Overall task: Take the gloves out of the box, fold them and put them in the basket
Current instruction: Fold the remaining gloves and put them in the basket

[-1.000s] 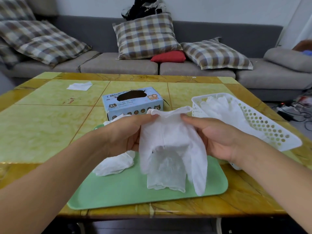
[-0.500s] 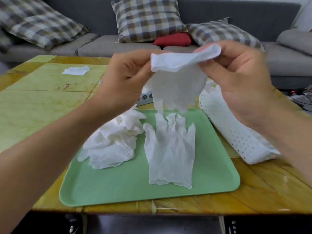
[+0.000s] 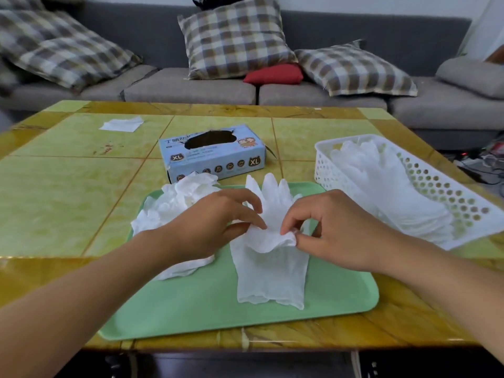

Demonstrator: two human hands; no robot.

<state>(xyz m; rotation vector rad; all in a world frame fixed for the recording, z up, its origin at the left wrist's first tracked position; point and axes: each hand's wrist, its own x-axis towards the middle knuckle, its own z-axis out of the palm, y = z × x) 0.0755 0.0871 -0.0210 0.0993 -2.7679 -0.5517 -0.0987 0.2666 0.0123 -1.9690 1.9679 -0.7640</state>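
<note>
Head view | green tray (image 3: 191, 309) nearest, one flat glove (image 3: 270, 279) on it | left hand (image 3: 210, 227) and right hand (image 3: 335, 230) pinch the cuff of a second glove (image 3: 272, 211) on top | crumpled gloves (image 3: 174, 205) partly hidden, uncountable | box (image 3: 215, 154), basket (image 3: 436, 186) stack uncountable

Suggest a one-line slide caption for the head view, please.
Both hands, left and right, pinch a white glove over another on the green tray.
</note>
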